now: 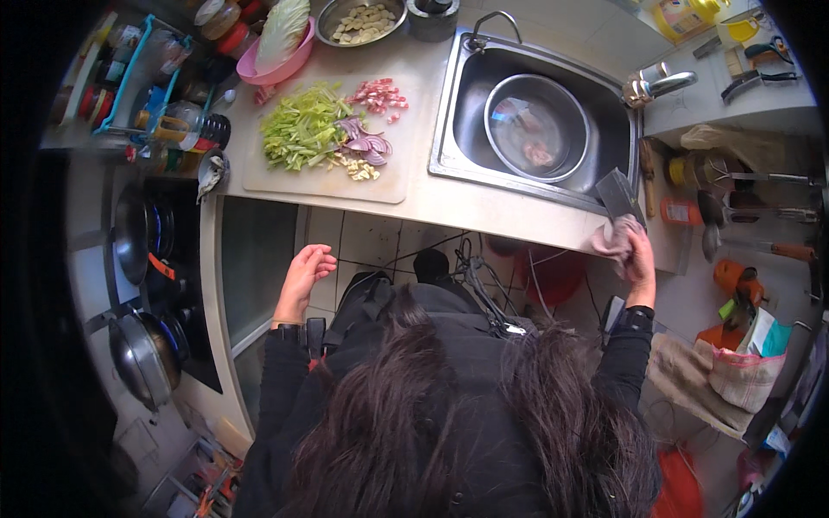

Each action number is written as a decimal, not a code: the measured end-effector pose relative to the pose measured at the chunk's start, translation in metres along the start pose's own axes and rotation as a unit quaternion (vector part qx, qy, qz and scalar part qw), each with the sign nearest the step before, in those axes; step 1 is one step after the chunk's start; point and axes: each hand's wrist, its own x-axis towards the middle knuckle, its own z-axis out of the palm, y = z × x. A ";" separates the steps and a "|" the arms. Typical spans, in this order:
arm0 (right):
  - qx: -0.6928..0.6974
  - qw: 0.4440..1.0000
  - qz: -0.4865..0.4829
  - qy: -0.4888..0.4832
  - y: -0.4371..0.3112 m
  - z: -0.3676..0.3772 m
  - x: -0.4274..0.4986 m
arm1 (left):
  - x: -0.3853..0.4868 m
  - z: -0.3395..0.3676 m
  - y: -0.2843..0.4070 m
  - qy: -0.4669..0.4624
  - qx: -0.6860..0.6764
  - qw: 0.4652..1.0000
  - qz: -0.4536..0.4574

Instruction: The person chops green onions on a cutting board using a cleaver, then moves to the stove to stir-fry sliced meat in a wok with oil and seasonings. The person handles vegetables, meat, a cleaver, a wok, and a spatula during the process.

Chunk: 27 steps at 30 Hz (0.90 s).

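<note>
My right hand (638, 256) grips a crumpled greyish-pink cloth (612, 243) at the front right corner of the sink. The dark blade of a cleaver (618, 193) rises from behind the cloth over the sink's rim. Its handle is hidden, so I cannot tell whether the hand holds it too. My left hand (307, 272) hangs in front of the counter with nothing in it, fingers loosely bent. A pale cutting board (388, 192) bears sliced celery (301, 126), sliced red onion (367, 142), chopped garlic (363, 169) and diced pink-and-white meat (382, 96).
In the steel sink (463, 110) stands a metal basin (495, 152) of water with pieces of meat. Behind the board are a pink bowl (249, 72) with Chinese cabbage and a steel bowl (330, 26) of pale slices. Pans (133, 226) sit on the stove at left.
</note>
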 end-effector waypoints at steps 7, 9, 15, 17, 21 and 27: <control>-0.484 0.792 -0.258 -0.270 0.042 0.231 0.016 | -0.008 -0.003 -0.004 0.016 -0.003 1.000 0.009; -0.541 0.691 -0.371 -0.304 0.053 0.284 0.021 | -0.013 -0.008 -0.007 0.026 -0.014 0.999 0.015; -0.507 0.664 -0.492 -0.244 0.048 0.392 0.069 | -0.040 -0.030 -0.031 0.084 -0.050 0.995 0.026; -0.549 0.659 -0.439 -0.268 0.050 0.405 0.080 | -0.051 -0.037 -0.042 0.112 -0.070 0.991 0.032; -0.576 0.725 -0.359 -0.117 0.055 0.430 0.113 | -0.068 -0.047 -0.067 0.157 -0.108 0.981 0.026; -0.576 0.677 -0.458 -0.011 -0.012 0.440 0.212 | -0.091 -0.056 -0.095 0.203 -0.139 0.969 0.006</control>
